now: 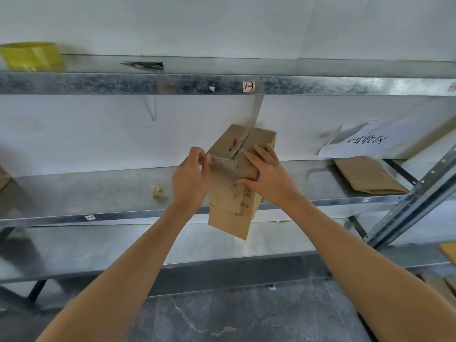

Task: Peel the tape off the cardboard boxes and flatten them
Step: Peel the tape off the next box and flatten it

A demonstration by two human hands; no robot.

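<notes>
A small brown cardboard box (pixel 229 191) is tilted over the front edge of the middle metal shelf (pixel 98 191), its near end hanging past the shelf lip. Clear tape (pixel 243 139) runs along its top seam and down the near face. My left hand (pixel 188 178) pinches a loose end of the tape at the box's upper left edge. My right hand (pixel 267 172) lies over the box's top right corner, fingers spread on top and thumb wrapped onto the near face, gripping it.
A flattened cardboard piece (pixel 367 175) lies at the shelf's right under a white paper sign (pixel 365 141). A crumpled tape ball (pixel 158 190) sits left of the box. On the upper shelf are a yellow tape roll (pixel 33 56) and scissors (pixel 144 64).
</notes>
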